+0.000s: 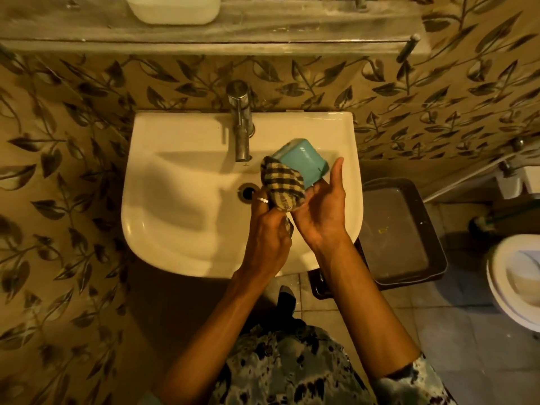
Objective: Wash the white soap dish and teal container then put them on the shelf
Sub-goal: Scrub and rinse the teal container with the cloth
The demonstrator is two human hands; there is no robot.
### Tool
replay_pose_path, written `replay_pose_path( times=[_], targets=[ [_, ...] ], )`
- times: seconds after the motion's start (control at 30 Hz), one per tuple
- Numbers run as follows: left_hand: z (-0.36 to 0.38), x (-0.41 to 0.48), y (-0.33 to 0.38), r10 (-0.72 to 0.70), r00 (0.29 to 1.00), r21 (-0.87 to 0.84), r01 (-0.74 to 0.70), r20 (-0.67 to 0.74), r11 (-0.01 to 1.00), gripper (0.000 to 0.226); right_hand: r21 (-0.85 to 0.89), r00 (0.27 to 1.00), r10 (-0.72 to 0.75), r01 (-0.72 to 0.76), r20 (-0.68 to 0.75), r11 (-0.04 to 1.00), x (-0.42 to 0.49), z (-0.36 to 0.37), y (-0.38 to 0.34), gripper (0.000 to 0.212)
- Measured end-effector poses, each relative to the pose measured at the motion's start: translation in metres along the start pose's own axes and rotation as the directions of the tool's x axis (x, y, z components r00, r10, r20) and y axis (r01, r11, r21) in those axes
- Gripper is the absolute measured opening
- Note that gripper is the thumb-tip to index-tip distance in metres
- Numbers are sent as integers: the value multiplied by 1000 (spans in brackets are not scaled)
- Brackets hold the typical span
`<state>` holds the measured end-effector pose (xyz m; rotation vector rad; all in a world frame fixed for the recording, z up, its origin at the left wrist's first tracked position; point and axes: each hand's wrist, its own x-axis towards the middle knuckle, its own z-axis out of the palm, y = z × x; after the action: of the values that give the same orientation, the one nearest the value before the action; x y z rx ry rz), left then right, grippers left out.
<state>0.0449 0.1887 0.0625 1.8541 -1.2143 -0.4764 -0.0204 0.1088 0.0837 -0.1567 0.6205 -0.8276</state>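
Head view, teal container [301,163] between cloth [282,185], right fingers [338,172]

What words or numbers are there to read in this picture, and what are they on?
No text here can be read.
Tap: a tiny dark mark near the spout's tip, too small to read.
Teal container: small marks on its side, too blurred to tell if they are letters.
White soap dish on the shelf: no label shows.
Checked cloth: only a pattern, no words.
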Motion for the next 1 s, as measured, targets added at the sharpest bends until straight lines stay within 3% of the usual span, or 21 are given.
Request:
replay_pose_path(
  times=[0.17,0.3,0.33,0.4,0.5,0.53,0.6,0.7,0.77,0.83,0.9,1.0],
  targets=[
    [-14,9,6,-7,1000,-155,9,19,988,30,-324,961,-31,123,276,938,-4,-4,-7,73],
    [-24,9,14,-181,981,-267,194,73,944,16,-596,914,75,196,398,779,-12,-14,-22,92],
    [-26,9,14,-217,973,-275,232,84,933,11,-677,898,100,246,429,694,-15,-16,-26,95],
    [-29,13,12,-257,958,-317,283,125,905,9,-831,887,110,370,449,415,-16,-17,-32,91],
    [-37,18,16,-311,926,-366,371,213,853,22,-867,867,-26,499,498,-2,-14,-16,-32,78],
    [-39,19,18,-311,922,-354,377,228,856,25,-847,844,-77,526,531,-81,-12,-17,-31,75],
    [-43,20,19,-281,930,-288,343,237,894,32,-817,808,-124,563,576,-129,-8,-21,-30,66],
    [-48,26,19,-249,933,-251,314,259,916,22,-830,823,-102,555,558,-59,-4,-31,-36,56],
    [-55,33,19,-311,915,-302,382,258,873,13,-852,852,-109,520,512,67,-4,-36,-40,51],
    [-64,39,19,-378,888,-419,457,262,784,15,-836,891,-216,450,399,314,-6,-38,-40,44],
    [-71,44,13,-431,866,-494,498,252,712,16,-701,930,-281,363,235,614,-4,-37,-37,47],
    [-74,47,11,-464,851,-511,520,244,684,28,-428,962,-234,272,141,862,6,-41,-36,44]
  ],
)
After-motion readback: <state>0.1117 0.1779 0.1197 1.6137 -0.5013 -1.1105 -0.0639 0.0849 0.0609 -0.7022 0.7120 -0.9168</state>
